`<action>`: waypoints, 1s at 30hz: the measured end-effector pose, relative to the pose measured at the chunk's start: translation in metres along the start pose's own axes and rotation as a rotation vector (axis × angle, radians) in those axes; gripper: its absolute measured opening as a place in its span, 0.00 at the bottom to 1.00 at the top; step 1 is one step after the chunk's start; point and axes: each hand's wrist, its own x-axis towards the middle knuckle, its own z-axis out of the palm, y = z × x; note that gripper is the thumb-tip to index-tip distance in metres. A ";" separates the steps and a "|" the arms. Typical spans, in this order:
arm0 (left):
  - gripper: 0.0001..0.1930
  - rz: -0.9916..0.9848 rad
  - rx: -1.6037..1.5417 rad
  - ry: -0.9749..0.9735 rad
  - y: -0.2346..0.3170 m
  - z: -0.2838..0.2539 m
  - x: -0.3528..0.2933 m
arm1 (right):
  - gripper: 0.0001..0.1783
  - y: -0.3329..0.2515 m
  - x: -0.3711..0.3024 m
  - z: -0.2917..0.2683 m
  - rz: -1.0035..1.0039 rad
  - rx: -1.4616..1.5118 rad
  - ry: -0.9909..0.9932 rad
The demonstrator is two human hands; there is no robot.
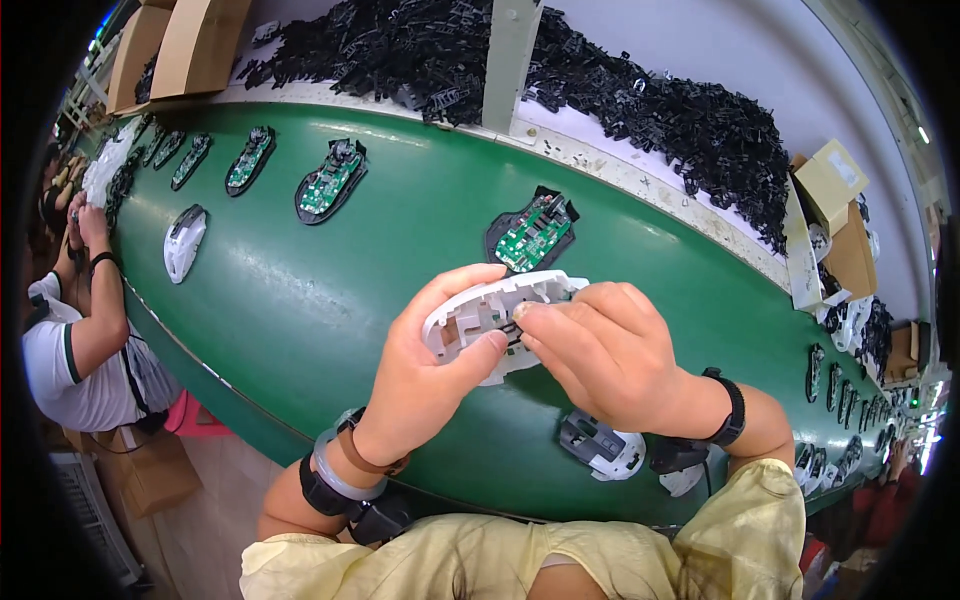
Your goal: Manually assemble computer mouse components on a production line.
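My left hand (430, 350) is wrapped round a white plastic mouse shell (470, 312), its hollow inner side facing up toward me. The thumb presses on a small black part inside the shell. My right hand (610, 350) is closed, its thumb and fingertips pinched together at the same inner spot. Whatever sits between those right fingertips is hidden. Just beyond the shell lies a black mouse base with a green circuit board (535, 235). Near my right forearm rests a grey and white mouse shell (600, 445).
Several mouse bases with boards (330, 182) line the green conveyor belt (400, 220). A white shell (185, 243) lies at the left. Heaps of small black plastic parts (660, 125) cover the shelf behind. Cardboard boxes (845, 235) stand far right; a co-worker (90, 340) sits at left.
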 end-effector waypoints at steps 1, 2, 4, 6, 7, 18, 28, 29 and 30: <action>0.24 -0.016 0.017 0.003 0.002 0.001 0.000 | 0.22 0.000 -0.001 0.000 -0.006 -0.010 0.018; 0.24 -0.032 0.034 0.006 0.003 0.002 0.000 | 0.22 0.000 -0.001 0.002 -0.005 -0.008 0.013; 0.24 -0.002 0.055 0.010 0.001 0.000 -0.001 | 0.21 0.000 0.002 0.008 -0.033 -0.018 0.082; 0.23 0.030 0.079 0.012 0.000 -0.002 0.000 | 0.21 0.000 0.005 0.009 -0.038 -0.032 0.066; 0.23 0.046 0.084 0.007 -0.001 -0.003 -0.001 | 0.21 -0.001 0.006 0.009 -0.044 -0.043 0.050; 0.22 0.022 0.135 0.022 0.002 -0.001 -0.001 | 0.21 -0.007 0.006 0.003 -0.091 -0.068 -0.021; 0.22 -0.041 0.136 0.064 0.013 -0.008 -0.006 | 0.16 0.056 0.025 -0.025 0.022 -0.045 0.082; 0.22 -0.034 0.137 0.046 0.015 -0.005 -0.006 | 0.15 0.089 0.039 -0.023 0.183 -0.082 0.188; 0.22 -0.050 0.127 0.034 0.017 -0.003 -0.008 | 0.15 0.119 0.051 -0.017 0.389 -0.105 0.155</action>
